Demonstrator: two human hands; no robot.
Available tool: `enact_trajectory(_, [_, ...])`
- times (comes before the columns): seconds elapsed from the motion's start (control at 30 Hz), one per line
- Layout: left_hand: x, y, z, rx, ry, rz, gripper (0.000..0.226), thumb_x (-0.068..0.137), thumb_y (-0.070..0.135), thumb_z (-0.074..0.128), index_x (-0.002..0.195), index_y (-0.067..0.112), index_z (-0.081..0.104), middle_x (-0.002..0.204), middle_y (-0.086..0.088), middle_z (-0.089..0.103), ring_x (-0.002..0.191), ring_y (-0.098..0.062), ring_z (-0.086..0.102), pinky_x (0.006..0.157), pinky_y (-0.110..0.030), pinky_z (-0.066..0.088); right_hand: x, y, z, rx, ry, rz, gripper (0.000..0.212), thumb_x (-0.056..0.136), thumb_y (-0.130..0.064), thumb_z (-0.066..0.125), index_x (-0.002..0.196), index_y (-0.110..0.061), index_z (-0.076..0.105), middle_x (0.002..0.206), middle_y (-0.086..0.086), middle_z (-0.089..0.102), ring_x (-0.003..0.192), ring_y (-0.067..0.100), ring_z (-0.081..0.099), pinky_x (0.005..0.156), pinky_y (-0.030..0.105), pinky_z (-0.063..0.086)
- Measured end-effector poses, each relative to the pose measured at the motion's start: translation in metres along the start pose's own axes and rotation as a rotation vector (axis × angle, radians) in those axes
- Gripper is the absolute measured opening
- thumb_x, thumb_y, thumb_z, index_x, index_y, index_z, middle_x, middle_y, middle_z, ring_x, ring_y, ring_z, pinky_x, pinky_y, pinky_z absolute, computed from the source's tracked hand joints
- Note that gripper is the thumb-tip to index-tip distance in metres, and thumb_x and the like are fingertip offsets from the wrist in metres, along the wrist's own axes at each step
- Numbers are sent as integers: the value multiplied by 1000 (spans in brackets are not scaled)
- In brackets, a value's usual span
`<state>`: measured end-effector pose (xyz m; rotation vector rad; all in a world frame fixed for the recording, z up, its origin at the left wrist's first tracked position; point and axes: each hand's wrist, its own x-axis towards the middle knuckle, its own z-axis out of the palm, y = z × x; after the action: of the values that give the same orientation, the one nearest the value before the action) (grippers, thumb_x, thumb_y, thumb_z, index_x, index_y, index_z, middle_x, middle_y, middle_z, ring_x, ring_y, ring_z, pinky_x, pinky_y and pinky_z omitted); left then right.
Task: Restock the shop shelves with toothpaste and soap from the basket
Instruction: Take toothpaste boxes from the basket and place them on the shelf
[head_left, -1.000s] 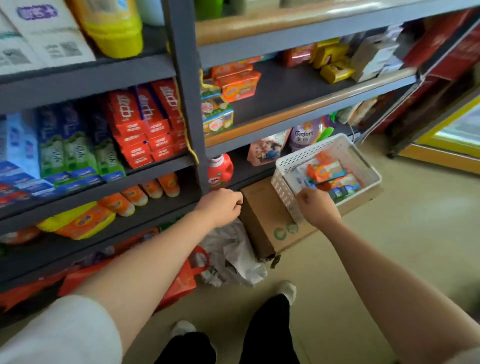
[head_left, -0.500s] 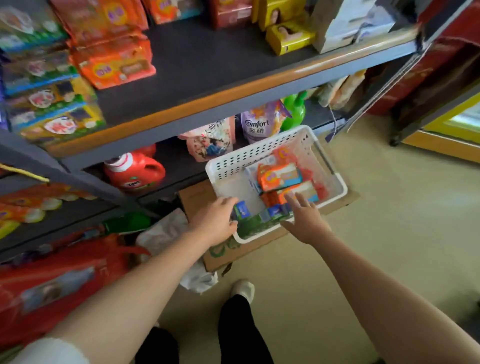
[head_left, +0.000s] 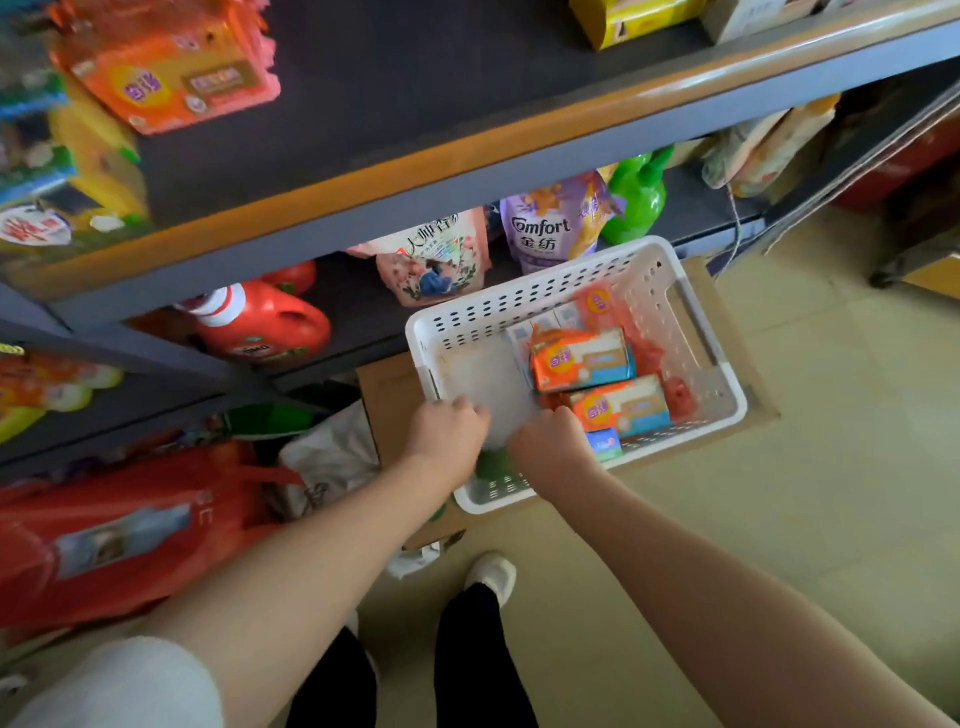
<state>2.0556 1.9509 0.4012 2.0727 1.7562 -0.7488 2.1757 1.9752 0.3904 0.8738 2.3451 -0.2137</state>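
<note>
A white perforated basket (head_left: 545, 283) sits on a cardboard box (head_left: 387, 395) on the floor below the shelves. Inside it lie orange soap packs (head_left: 582, 358), another soap pack (head_left: 621, 405) nearer me, and a green toothpaste box (head_left: 493, 462) with a blue end (head_left: 605, 444) along the near wall. My right hand (head_left: 550, 441) is curled down over that toothpaste box. At the basket's near left corner, my left hand (head_left: 447, 426) is bent over the box's green end; its grip is hidden.
The dark shelf (head_left: 415, 104) above holds orange soap packs (head_left: 171, 78) at left and a yellow box (head_left: 628, 18) at right. Below it stand a red detergent bottle (head_left: 260, 325), a Comfort pouch (head_left: 550, 228) and a green bottle (head_left: 636, 197). A red bag (head_left: 119, 525) lies at left.
My view has dropped and closed in on the basket. Both hands have moved from the basket's near edge into it and come together over the toothpaste box.
</note>
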Motion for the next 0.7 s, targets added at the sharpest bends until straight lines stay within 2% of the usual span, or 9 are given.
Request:
enact_trajectory(0.07, [-1, -3, 0, -40, -10, -18, 30, 86, 14, 55, 115, 9, 49, 116, -11, 54, 103, -31, 59, 75, -34, 47, -6, 8, -9, 10, -15, 2, 28, 89, -8, 51, 113, -18, 60, 116, -1, 63, 110, 21, 58, 85, 30, 42])
enact_trajectory(0.13, [-6, -11, -3, -132, 32, -21, 31, 87, 28, 55, 112, 10, 50, 114, -10, 54, 103, -30, 57, 72, -34, 47, -17, 20, -18, 109, -43, 82, 28, 87, -8, 52, 113, -15, 59, 116, 2, 61, 110, 25, 58, 81, 33, 45])
enact_trajectory(0.2, [-17, -24, -10, -229, 79, -60, 41, 86, 40, 54, 114, 11, 47, 114, -7, 53, 104, -29, 56, 67, -34, 45, -33, 37, -25, 323, -69, 203, 9, 86, -15, 55, 95, -13, 58, 103, 6, 62, 100, 27, 61, 70, 33, 44])
enact_trajectory(0.27, [-31, -41, -19, -297, 145, -128, 47, 85, 42, 54, 120, 14, 45, 115, -5, 54, 105, -27, 56, 67, -35, 46, -46, 55, -29, 573, -104, 304, 30, 86, -32, 59, 70, -11, 46, 77, 5, 56, 80, 25, 60, 61, 30, 41])
enact_trajectory(0.33, [-48, -59, -29, -358, 230, -199, 46, 83, 42, 55, 121, 17, 47, 114, -4, 56, 105, -27, 58, 71, -37, 49, -59, 64, -37, 797, -125, 391, 45, 83, -45, 62, 62, -10, 43, 64, 3, 46, 62, 18, 48, 54, 30, 36])
enact_trajectory(0.43, [-79, -84, -41, -457, 354, -295, 41, 82, 41, 58, 115, 17, 52, 111, -5, 59, 101, -29, 59, 71, -37, 49, -71, 52, -51, 1266, -28, 455, 32, 82, -37, 66, 67, -9, 58, 65, 6, 56, 58, 16, 48, 54, 25, 36])
enact_trajectory(0.5, [-103, -101, -43, -508, 439, -352, 42, 81, 41, 60, 114, 17, 53, 109, -6, 60, 100, -30, 60, 70, -38, 49, -75, 35, -66, 1477, -7, 437, 20, 84, -27, 65, 72, -11, 66, 59, 1, 65, 49, 10, 54, 46, 16, 37])
enact_trajectory(0.57, [-129, -118, -43, -536, 499, -418, 46, 79, 41, 63, 116, 15, 53, 111, -7, 61, 100, -32, 60, 71, -39, 49, -72, 18, -83, 1545, -35, 405, 22, 83, -26, 67, 78, -5, 68, 53, 0, 65, 43, 9, 55, 43, 15, 37])
enact_trajectory(0.7, [-187, -156, -32, -581, 535, -563, 46, 78, 38, 66, 111, 11, 51, 110, -10, 61, 101, -33, 60, 72, -39, 49, -55, -28, -129, 1452, -59, 303, 36, 80, -36, 69, 80, 0, 66, 58, 7, 63, 48, 18, 56, 52, 27, 38])
